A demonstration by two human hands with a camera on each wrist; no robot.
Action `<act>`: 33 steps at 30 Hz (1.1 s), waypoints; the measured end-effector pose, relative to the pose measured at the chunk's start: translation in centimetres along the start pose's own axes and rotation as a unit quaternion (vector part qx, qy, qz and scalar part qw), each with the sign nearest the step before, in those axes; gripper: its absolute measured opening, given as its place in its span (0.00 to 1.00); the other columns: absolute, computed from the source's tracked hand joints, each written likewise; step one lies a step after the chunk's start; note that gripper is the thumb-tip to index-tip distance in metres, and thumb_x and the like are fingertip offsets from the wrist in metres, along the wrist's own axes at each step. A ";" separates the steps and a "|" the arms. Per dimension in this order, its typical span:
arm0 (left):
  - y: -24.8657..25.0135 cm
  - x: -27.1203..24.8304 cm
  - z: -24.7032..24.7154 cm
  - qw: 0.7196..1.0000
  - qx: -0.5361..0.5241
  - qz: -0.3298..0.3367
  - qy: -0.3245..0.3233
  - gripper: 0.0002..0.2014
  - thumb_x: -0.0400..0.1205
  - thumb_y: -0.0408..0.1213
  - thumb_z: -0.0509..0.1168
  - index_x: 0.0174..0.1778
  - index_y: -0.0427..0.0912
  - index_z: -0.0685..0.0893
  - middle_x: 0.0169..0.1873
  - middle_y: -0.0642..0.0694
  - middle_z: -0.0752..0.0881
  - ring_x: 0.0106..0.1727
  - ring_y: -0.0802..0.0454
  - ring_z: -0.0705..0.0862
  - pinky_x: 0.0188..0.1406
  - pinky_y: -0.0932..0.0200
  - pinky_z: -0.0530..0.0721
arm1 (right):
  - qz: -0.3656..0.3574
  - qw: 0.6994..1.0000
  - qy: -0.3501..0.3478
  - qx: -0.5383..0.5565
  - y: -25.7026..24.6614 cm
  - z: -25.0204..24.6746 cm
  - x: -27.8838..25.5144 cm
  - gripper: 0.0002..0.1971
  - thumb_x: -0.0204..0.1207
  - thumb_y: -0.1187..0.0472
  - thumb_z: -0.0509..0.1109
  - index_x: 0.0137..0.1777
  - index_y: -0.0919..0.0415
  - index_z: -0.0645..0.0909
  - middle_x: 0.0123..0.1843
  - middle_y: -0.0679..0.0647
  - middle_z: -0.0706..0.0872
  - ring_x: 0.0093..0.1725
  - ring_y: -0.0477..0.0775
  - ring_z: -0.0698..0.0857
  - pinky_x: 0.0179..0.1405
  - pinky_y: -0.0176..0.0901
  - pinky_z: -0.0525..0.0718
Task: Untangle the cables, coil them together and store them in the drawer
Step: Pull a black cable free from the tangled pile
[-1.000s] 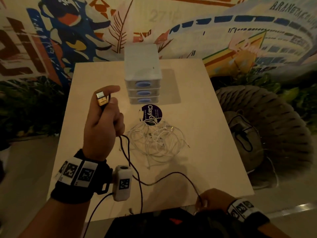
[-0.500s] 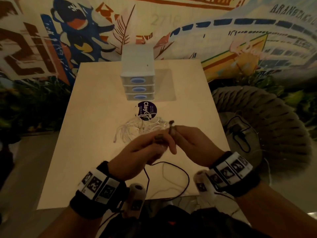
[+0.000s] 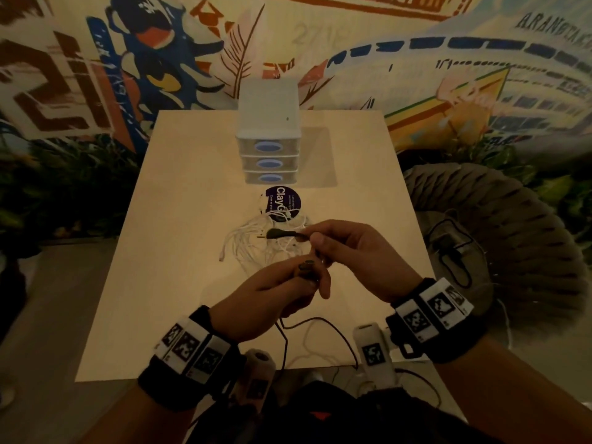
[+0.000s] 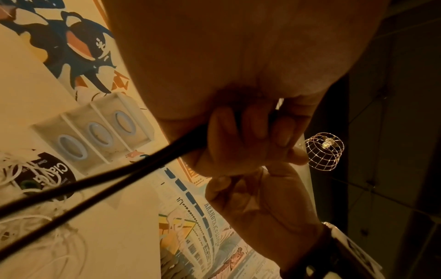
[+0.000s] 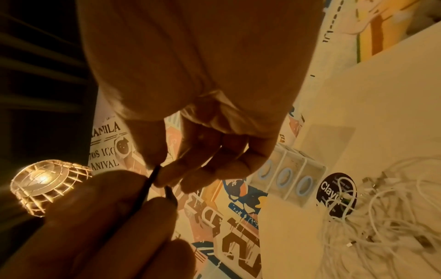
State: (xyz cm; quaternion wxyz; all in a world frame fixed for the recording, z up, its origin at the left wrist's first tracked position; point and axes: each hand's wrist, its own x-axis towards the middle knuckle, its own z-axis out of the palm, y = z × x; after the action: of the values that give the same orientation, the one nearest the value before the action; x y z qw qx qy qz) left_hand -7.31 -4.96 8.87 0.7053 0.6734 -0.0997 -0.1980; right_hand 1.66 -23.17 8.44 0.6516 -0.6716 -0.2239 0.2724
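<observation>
Both hands meet over the middle of the table [image 3: 179,283]. My left hand [image 3: 307,274] grips the black cable [image 3: 285,233], fingers curled round it [image 4: 250,136]; two black strands [image 4: 119,173] run down from the fist towards the near edge. My right hand [image 3: 315,243] pinches the same cable between thumb and fingertip [image 5: 164,173], and its jack plug end points left. A tangle of white cables [image 3: 256,248] lies on the table just beyond the hands. The white three-drawer unit [image 3: 269,155] stands at the far middle, all drawers shut.
A dark round sticker [image 3: 282,203] lies between the drawer unit and the white tangle. A large woven rope seat [image 3: 512,235] with a dark object on it stands right of the table. A lit wire-cage lamp [image 4: 324,151] hangs overhead. A painted mural wall lies behind.
My left hand came down from the left, where it held a gold plug up. My right hand rose from the near table edge. Both now hold the black cable together.
</observation>
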 end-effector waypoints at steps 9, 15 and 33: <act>0.1 0.5 -1.1 0.983 0.076 0.057 0.155 0.19 0.91 0.41 0.52 0.74 0.48 0.79 0.64 0.50 0.89 0.63 0.46 0.86 0.62 0.47 0.83 | -0.075 0.988 0.122 0.055 0.0 -0.9 -0.9 0.07 0.82 0.61 0.71 0.58 0.58 0.86 0.41 0.53 0.90 0.43 0.55 0.86 0.47 0.47 0.85; 1.1 1.5 -1.7 0.979 0.056 0.073 0.182 0.19 0.93 0.44 0.49 0.68 0.44 0.83 0.62 0.47 0.90 0.68 0.48 0.86 0.68 0.40 0.83 | -0.036 0.989 0.058 -0.133 0.7 1.9 -2.0 0.07 0.80 0.57 0.75 0.56 0.49 0.84 0.45 0.48 0.92 0.46 0.46 0.92 0.55 0.41 0.89; 3.5 0.2 -3.3 0.965 -0.086 0.119 0.217 0.16 0.94 0.42 0.46 0.48 0.38 0.73 0.27 0.46 0.62 0.23 0.50 0.60 0.27 0.52 0.68 | 0.044 0.993 -0.103 -0.042 2.5 5.7 -0.1 0.13 0.78 0.50 0.72 0.62 0.42 0.78 0.44 0.48 0.86 0.45 0.54 0.86 0.51 0.53 0.87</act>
State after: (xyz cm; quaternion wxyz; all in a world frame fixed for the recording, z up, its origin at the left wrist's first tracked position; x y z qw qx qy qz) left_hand -5.29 -1.97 12.08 0.7838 0.6202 -0.0065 0.0302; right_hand -2.27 -19.11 5.96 0.5839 -0.6759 -0.2713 0.3585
